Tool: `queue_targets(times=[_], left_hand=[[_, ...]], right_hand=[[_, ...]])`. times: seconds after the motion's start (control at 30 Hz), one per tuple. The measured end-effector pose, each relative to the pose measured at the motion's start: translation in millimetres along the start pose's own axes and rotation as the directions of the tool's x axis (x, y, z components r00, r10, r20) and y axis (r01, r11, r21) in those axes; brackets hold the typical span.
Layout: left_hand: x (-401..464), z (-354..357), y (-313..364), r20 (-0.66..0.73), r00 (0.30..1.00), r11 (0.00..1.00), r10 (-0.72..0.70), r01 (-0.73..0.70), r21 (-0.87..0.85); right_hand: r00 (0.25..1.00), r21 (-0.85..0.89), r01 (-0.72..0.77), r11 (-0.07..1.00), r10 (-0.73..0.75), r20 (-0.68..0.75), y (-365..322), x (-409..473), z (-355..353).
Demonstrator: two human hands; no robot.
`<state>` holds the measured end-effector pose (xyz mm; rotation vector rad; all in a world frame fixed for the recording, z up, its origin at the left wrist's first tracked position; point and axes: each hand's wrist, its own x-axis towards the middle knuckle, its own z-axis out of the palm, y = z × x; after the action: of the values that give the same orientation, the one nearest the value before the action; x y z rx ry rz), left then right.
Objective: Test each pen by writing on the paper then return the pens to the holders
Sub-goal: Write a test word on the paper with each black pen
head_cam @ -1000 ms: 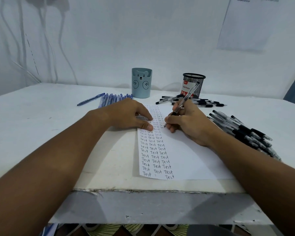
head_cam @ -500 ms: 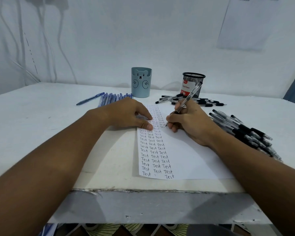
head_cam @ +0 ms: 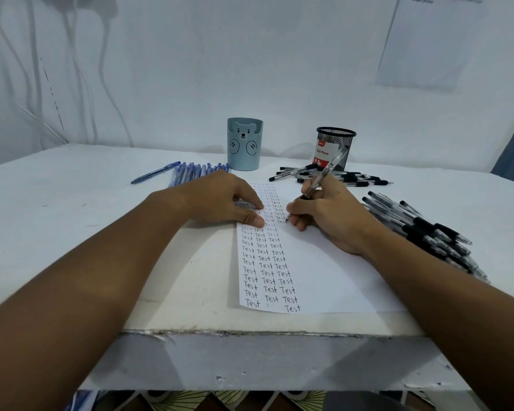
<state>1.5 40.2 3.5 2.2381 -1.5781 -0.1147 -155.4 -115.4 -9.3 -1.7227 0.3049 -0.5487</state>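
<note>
Pen (head_cam: 324,176) between right fingers (head_cam: 294,207) (seemingly writing).

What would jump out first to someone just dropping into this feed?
The white paper at the table's near edge, with columns of handwritten "Test" down its left side. The right hand holds a clear pen with its tip on the sheet, while the left hand presses the paper's left edge. Behind stand a bear-faced blue holder and a black mesh holder, with loose black pens heaped at right.

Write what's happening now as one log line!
right hand: writing with pen | left hand: pressing paper | holders: pens not returned
</note>
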Motion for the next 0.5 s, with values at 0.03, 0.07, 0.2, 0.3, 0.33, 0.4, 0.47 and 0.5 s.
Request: queue_targets(times=[0.03, 0.07, 0.2, 0.3, 0.33, 0.4, 0.47, 0.5], left_hand=[[0, -1, 0, -0.001, 1.0, 1.0, 0.0, 0.0, 0.001], [0, -1, 1, -0.002, 1.0, 1.0, 0.0, 0.0, 0.0], [0, -1, 0, -0.001, 1.0, 1.0, -0.001, 0.001, 0.006], [1, -1, -2, -0.002, 1.0, 1.0, -0.011, 0.011, 0.004], [1, -1, -2, 0.0, 1.0, 1.0, -0.013, 0.013, 0.005], [2, 0, -3, 0.005, 1.0, 1.0, -0.011, 0.011, 0.0], [2, 0, -3, 0.009, 1.0, 1.0, -0.007, 0.007, -0.011], [2, 0, -3, 0.006, 1.0, 1.0, -0.005, 0.005, -0.012]], right_hand=[[1.0, -0.039, 0.006, 0.999, -0.005, 0.002, 0, 1, 1], [1.0, -0.07, 0.009, 0.998, -0.009, 0.001, 0, 1, 1], [0.999, 0.06, -0.02, 0.998, 0.022, -0.038, -3, 0, 0], [0.997, 0.198, -0.029, 0.98, 0.044, -0.07, -5, 1, -2], [0.995, 0.216, -0.021, 0.976, 0.041, -0.09, -5, 2, -3], [0.986, 0.256, -0.016, 0.966, 0.058, -0.158, -6, 4, -4], [0.966, 0.278, -0.003, 0.961, 0.074, -0.247, -10, 4, -6], [0.957, 0.272, 0.009, 0.962, 0.07, -0.281, -11, 3, -7]])
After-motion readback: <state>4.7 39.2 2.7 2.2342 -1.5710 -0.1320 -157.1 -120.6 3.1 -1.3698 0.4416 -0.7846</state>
